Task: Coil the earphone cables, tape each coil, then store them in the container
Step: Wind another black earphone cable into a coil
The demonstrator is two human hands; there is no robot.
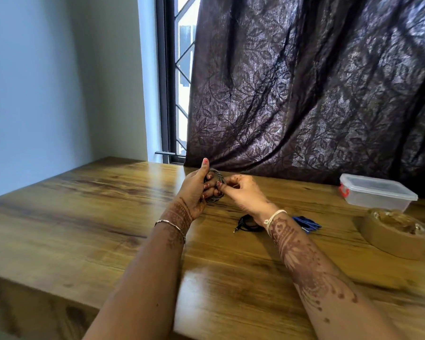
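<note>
Grey coil [219,175] upright — in left grip [194,190]

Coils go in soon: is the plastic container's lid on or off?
On: the lid sits flat over the container, covering its rim. Whether the red clip is latched, cannot tell.

wooden table [84,217], dark curtain [317,82], window [182,69]
</note>
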